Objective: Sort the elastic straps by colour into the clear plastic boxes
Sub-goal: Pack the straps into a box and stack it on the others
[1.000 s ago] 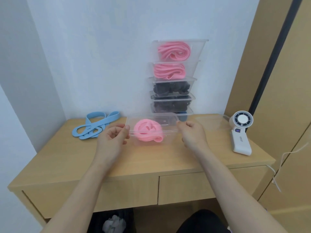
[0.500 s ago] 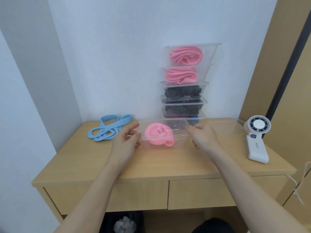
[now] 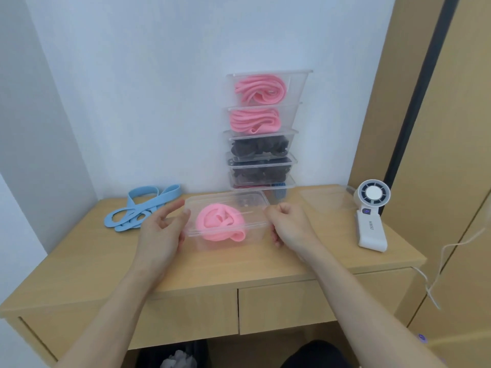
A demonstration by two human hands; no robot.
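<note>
A clear plastic box [image 3: 255, 208] with a coiled pink strap [image 3: 219, 225] inside is held between both hands just above the wooden desk [image 3: 239, 264]. My left hand [image 3: 162, 229] grips its left end, fingers partly spread. My right hand [image 3: 289, 224] grips its right end. Behind it stands a stack of clear boxes [image 3: 263, 131]: the top two hold pink straps, the two below hold black ones, and the bottom one shows something blue and red. Loose blue straps [image 3: 138, 209] lie at the desk's back left.
A clear lid [image 3: 325, 199] lies flat at the back right. A white handheld fan [image 3: 372, 216] stands near the right edge, with a cable [image 3: 435, 261] hanging beside the desk. Wardrobe panels rise on the right. The wall is right behind the stack.
The box with the pink strap stays between my hands, lifted slightly off the desk. My left fingers have spread a little. The camera view has shifted.
</note>
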